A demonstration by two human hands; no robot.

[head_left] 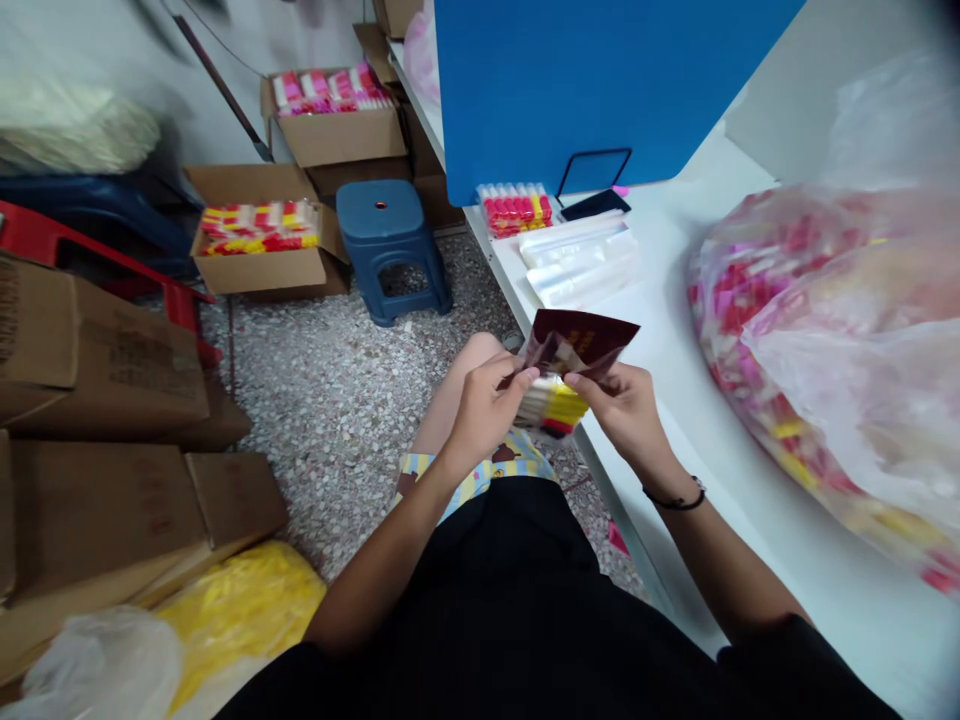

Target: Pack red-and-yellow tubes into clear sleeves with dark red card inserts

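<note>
Between my two hands is a plastic packet (592,338) with a dark maroon printed top. White, yellow and red pieces (562,403) hang below my fingers and look to be in its clear lower part. My left hand (484,408) pinches the packet's left side between thumb and fingers. On the other side, my right hand (624,412) grips it with the thumb in front and the fingers partly hidden behind. The packet is over my lap at the table's edge. Just beyond it, clear plastic bags (581,260) lie on the white table (667,240).
A row of red and white tubes (515,208) and a dark phone (596,204) lie by a blue panel (585,90). A large filled plastic bag (810,350) stands right. Left are a blue stool (382,215), an open carton (259,270) and stacked cartons (105,530).
</note>
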